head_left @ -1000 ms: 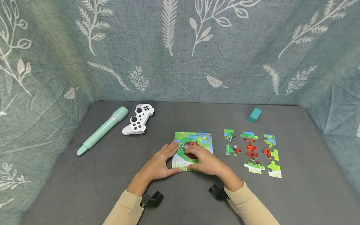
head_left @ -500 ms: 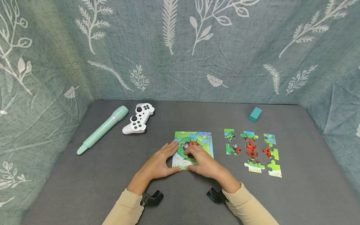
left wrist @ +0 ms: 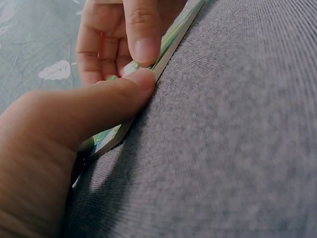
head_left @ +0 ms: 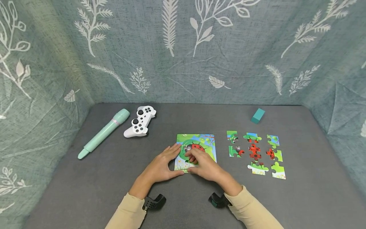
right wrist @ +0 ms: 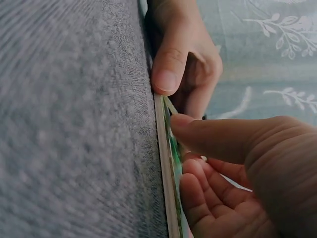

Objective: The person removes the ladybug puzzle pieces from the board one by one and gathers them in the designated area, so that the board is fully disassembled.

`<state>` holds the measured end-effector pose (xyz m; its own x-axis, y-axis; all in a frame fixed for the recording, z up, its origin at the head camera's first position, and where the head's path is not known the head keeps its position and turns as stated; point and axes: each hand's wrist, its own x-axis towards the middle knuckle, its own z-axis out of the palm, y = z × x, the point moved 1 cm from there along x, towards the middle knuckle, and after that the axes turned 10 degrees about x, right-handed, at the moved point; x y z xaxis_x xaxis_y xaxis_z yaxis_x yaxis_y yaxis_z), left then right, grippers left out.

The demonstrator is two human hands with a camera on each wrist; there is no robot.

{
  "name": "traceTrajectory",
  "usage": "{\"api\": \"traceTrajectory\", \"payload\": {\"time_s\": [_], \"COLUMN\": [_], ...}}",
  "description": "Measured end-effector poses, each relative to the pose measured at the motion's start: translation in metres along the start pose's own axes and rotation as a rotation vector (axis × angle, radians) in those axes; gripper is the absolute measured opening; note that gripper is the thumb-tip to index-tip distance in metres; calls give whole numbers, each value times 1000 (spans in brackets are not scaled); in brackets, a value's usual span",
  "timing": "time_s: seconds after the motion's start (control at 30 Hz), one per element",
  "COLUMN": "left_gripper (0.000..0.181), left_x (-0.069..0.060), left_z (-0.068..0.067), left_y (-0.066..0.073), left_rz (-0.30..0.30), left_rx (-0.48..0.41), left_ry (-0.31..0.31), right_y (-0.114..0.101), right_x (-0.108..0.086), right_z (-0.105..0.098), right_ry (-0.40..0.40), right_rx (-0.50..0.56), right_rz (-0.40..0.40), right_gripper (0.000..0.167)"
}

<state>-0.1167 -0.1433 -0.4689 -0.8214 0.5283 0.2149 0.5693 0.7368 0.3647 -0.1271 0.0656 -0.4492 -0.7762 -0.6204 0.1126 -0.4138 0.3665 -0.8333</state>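
Observation:
A square ladybug puzzle board (head_left: 210,140) lies flat on the grey table. My left hand (head_left: 164,165) holds its near left corner, fingers along the left side and thumb on the front edge. My right hand (head_left: 204,165) is over the board's near part, index finger bent and the other fingers curled under. Between that thumb and fingers, a thin puzzle piece (right wrist: 169,105) stands slightly tilted at the board's front edge; most of it is hidden. The left wrist view shows both thumbs close together beside the board's edge (left wrist: 166,67).
Several loose ladybug puzzle pieces (head_left: 254,152) are laid out in rows right of the board. A teal block (head_left: 258,115) stands behind them. At the back left lie a white game controller (head_left: 140,121) and a mint-green tube-shaped object (head_left: 104,133).
My right hand has shifted slightly left, and its fingers have drawn back, showing more of the ladybug picture. The left hand stays in place. The head view has shifted a little.

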Motion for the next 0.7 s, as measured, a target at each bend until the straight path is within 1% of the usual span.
{"api": "traceTrajectory", "payload": {"time_s": [0.2, 0.37, 0.5, 0.7], "left_gripper": [85, 85, 85, 86], "left_x": [0, 0, -1, 1], "left_z": [0, -1, -1, 0], "left_y": [-1, -2, -1, -1], "left_rz": [-3, 7, -3, -17], "left_rx": [-11, -7, -5, -21], "left_ry": [-11, -8, -12, -30], "right_y": [-2, -9, -8, 7], "right_x": [0, -8, -22, -54], "right_z": [-8, -20, -35, -57], "right_ry": [11, -5, -9, 13], "right_rx": [70, 152, 182, 150], "right_rz": [6, 35, 78, 154], "right_gripper": [43, 43, 41, 43]}}
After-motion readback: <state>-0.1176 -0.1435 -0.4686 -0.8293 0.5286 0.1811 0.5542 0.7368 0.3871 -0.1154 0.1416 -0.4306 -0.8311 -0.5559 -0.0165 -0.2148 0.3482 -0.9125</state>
